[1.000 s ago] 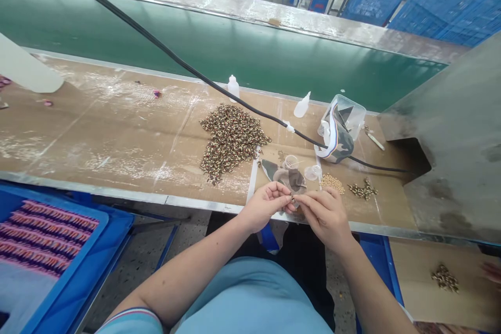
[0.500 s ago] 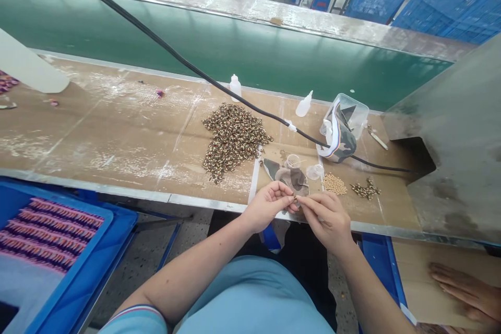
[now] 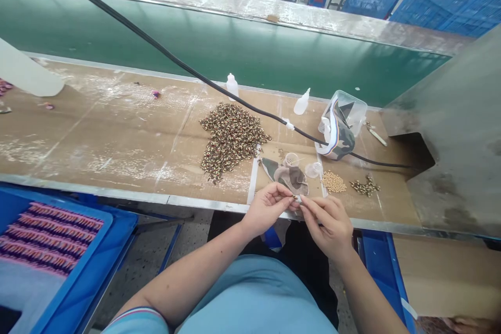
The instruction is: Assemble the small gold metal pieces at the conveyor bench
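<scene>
"Where are the hands?"

"Close together at the front edge of the cardboard-covered bench (image 3: 129, 151). The left hand (image 3: 270, 207) has thumb and forefinger pinched on a small brown-gold piece (image 3: 294, 198), its other fingers loosely curled. The right hand (image 3: 331, 222) brings bunched fingertips up against it, by a pale speck — too tiny and blurred for me to tell whether those fingers grip anything."

"What could go wrong there?"

"A slip, I'd judge. The piece is held only by fingertips, right at the bench's lip, so a loosened pinch or a push from the right fingers could send it down to the dark-trousered lap (image 3: 309, 266) or the speckled floor (image 3: 191, 235), where it would be hard to find."

"And what lies around them?"

"Just beyond the hands is a camouflage cloth (image 3: 287, 177), with a clear cup (image 3: 291, 159) at its far side and a thin stick in that cup. A careless knuckle dragging the cloth might tip it. Near the right hand sit a heap of beige beads (image 3: 333, 182) and, farther right, a small cluster of brown-gold pieces (image 3: 365, 186); a sweeping wrist could scatter or mix them. The large brown-gold pile (image 3: 230, 138) spreads to the left — loose, with nothing walling it in."
</scene>
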Tool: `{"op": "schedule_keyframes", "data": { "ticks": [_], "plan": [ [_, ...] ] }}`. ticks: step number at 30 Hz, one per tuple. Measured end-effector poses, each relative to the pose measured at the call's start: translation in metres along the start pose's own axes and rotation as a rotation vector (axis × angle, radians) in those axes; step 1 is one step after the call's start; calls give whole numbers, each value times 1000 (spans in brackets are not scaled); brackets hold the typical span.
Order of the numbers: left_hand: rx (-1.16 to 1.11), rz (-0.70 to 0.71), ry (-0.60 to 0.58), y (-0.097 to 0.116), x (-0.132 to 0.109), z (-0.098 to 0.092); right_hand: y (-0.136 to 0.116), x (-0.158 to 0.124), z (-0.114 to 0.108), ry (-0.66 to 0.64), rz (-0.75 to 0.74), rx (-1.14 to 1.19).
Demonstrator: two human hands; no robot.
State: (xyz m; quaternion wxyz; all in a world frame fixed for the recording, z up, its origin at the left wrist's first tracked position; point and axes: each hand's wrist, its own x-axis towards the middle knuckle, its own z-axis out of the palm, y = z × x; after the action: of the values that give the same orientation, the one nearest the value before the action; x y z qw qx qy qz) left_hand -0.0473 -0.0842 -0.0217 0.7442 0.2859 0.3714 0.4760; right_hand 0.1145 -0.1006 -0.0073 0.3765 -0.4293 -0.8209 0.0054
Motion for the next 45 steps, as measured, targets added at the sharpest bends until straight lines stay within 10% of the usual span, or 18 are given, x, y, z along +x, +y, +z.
{"op": "schedule_keyframes", "data": {
  "ticks": [9,24,45],
  "plan": [
    [47,98,37,-9,-2,0,-2,-6,5,-17,-84,-26],
    [427,390,22,-22,-12,-9,-9,-9,6,76,192,90],
    [454,242,-30,-21,-11,-10,-2,-6,2,-10,80,115]
  ]
}}
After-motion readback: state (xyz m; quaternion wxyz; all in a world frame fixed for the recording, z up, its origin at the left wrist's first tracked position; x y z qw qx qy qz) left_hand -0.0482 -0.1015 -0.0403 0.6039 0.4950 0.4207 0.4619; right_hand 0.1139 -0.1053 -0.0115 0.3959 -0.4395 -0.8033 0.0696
